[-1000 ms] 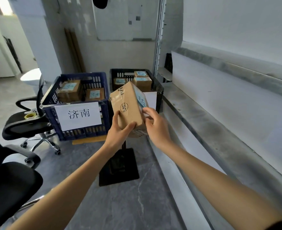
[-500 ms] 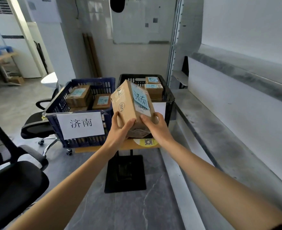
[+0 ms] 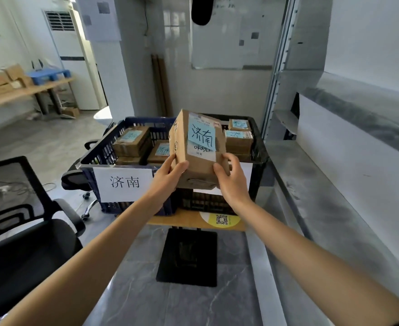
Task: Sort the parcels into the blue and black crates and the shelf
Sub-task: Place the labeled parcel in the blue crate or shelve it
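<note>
Scanning from the left: black office chair (image 3: 17, 231), then the blue crate (image 3: 99, 154) on the small table (image 3: 189, 223), white sign (image 3: 124, 183) on its front reading 济南, several labelled boxes (image 3: 131, 143) already inside. The left hand (image 3: 170, 175) grasps the parcel (image 3: 198, 161) at its lower left corner, thumb on the front face, fingers behind. The parcel is in the air in front of both crates, over the seam between them, touching neither. Change over the last second: the parcel has been turned and lifted, so its blue note (image 3: 202, 136), seen edge-on a second ago, now squarely faces the camera and reads 济南. That matches the blue crate's sign, so likely the label check is done and the drop goes left. The right hand (image 3: 231, 180) grasps the lower right edge, thumb on the front. Behind it is the black crate (image 3: 258, 165) holding more boxes (image 3: 238, 140), its own sign mostly hidden by the hands. Far right is the grey shelf (image 3: 323, 208); no parcel visible on it.
</note>
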